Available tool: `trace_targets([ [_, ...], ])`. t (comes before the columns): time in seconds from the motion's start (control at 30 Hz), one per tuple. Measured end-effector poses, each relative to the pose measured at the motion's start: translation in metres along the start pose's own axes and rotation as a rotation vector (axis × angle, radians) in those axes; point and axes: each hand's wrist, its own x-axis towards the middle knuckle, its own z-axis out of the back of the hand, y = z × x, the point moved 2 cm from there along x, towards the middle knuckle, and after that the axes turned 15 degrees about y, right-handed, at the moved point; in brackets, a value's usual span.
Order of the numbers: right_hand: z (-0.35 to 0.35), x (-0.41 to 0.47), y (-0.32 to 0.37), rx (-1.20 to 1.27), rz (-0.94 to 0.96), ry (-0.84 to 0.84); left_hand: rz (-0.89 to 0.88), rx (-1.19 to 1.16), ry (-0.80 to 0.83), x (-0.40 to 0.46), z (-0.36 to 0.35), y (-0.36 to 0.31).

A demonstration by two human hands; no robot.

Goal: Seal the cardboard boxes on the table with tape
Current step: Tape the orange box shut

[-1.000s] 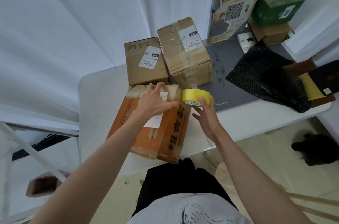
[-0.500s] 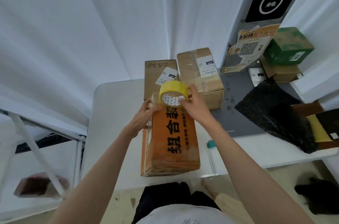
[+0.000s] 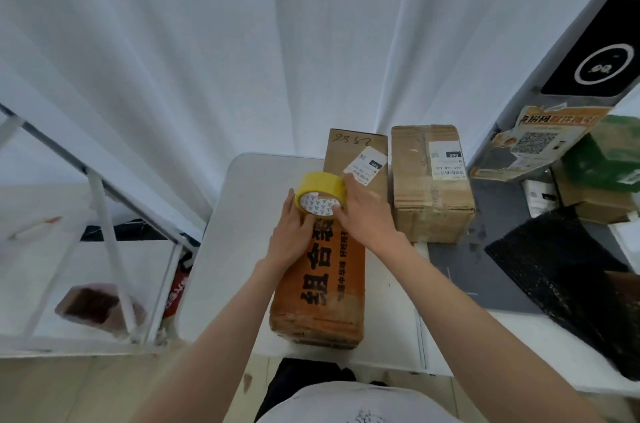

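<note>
While the left hand [image 3: 292, 239] presses flat-fingered on the orange carton [image 3: 325, 287], the right hand [image 3: 363, 214] grips the yellow tape roll [image 3: 322, 192] at the carton's far end

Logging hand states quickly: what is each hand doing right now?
Left hand: fingers pressing on the orange cardboard box, just below the tape roll.
Right hand: holding the yellow tape roll.

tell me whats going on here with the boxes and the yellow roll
A person is taping up an orange cardboard box lying on the white table. Their right hand grips a roll of yellow tape at the box's far end, while the left hand rests on the box just below the roll. Two brown boxes stand behind.
</note>
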Motion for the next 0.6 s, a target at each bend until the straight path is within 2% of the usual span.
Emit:
trace_targets([
  [0.07,0.002,-0.001,-0.004,-0.012,0.002,-0.009,0.097,0.156,0.009,0.0,-0.006,0.0],
  [0.17,0.004,0.0,-0.006,-0.002,0.012,0.003,0.123,0.275,-0.031,0.001,-0.009,-0.003],
  [0.33,0.009,0.003,-0.006,0.056,0.035,0.017,0.14,0.338,-0.078,0.002,-0.007,-0.001],
  [0.5,0.012,-0.008,-0.018,0.225,0.023,-0.064,0.132,0.36,-0.084,0.001,-0.008,0.0],
  [0.6,0.006,-0.011,-0.021,0.257,-0.024,-0.071,0.068,0.401,-0.086,0.0,-0.009,0.001],
])
